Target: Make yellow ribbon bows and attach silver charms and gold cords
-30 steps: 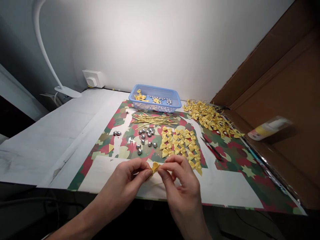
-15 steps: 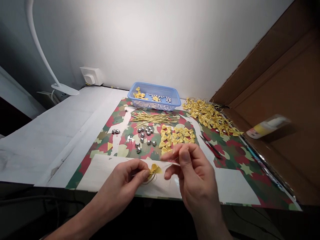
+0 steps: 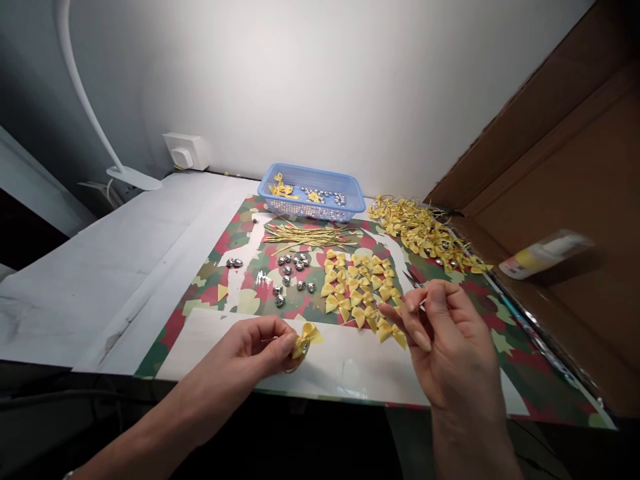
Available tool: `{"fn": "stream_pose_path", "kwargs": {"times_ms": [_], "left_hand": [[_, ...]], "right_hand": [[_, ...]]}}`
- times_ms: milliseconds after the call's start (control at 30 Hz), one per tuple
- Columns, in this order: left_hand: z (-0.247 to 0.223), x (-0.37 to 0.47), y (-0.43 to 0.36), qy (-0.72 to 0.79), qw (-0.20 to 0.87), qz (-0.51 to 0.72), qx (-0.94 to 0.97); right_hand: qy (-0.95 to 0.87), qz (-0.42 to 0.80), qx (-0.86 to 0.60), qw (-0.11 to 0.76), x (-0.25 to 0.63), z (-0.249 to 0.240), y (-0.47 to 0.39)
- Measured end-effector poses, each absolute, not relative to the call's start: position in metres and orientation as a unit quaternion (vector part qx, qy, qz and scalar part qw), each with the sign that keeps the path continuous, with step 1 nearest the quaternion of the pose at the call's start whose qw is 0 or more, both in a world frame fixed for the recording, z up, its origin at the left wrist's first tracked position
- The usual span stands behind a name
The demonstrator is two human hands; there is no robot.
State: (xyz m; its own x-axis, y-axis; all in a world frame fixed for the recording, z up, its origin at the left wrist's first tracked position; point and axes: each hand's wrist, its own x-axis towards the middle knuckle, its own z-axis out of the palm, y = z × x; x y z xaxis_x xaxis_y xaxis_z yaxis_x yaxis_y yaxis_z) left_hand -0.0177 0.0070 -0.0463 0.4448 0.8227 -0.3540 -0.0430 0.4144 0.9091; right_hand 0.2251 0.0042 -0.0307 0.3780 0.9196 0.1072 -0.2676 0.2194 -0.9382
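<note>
A yellow ribbon bow (image 3: 307, 339) with a small silver bell at its middle is pinched between the thumb and fingers of my left hand (image 3: 267, 350). A thin cord loops below that bow. My right hand (image 3: 447, 333) is raised at the right with thumb and fingertips closed together; whatever is in the pinch is too fine to make out. Just behind those fingers lies a dark pointed tool (image 3: 413, 279), mostly hidden by the hand. Yellow bows (image 3: 361, 283) lie in columns between the hands and the basket. Loose silver bells (image 3: 287, 270) are to their left.
A bundle of gold cords (image 3: 307, 235) lies before a blue basket (image 3: 313, 175) with bells and bows. Finished-looking belled bows (image 3: 425, 230) are heaped at the back right. A bottle (image 3: 543, 257) leans by the cardboard wall (image 3: 540, 153). A white lamp (image 3: 133, 177) stands left.
My right hand has moved right, away from the bow and the left hand, over the pointed tool. More of the bow columns shows. My left hand still holds the bow.
</note>
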Motion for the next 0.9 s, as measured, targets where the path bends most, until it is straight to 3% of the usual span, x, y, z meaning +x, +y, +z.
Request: {"fn": "stream_pose_path", "kwargs": {"times_ms": [500, 900], "left_hand": [[-0.043, -0.015, 0.006, 0.369, 0.800, 0.353, 0.316], [-0.053, -0.013, 0.019, 0.471, 0.669, 0.372, 0.437]], "right_hand": [[-0.258, 0.469, -0.471, 0.701, 0.249, -0.063, -0.001], [-0.309, 0.467, -0.487, 0.671, 0.238, -0.043, -0.022]]}}
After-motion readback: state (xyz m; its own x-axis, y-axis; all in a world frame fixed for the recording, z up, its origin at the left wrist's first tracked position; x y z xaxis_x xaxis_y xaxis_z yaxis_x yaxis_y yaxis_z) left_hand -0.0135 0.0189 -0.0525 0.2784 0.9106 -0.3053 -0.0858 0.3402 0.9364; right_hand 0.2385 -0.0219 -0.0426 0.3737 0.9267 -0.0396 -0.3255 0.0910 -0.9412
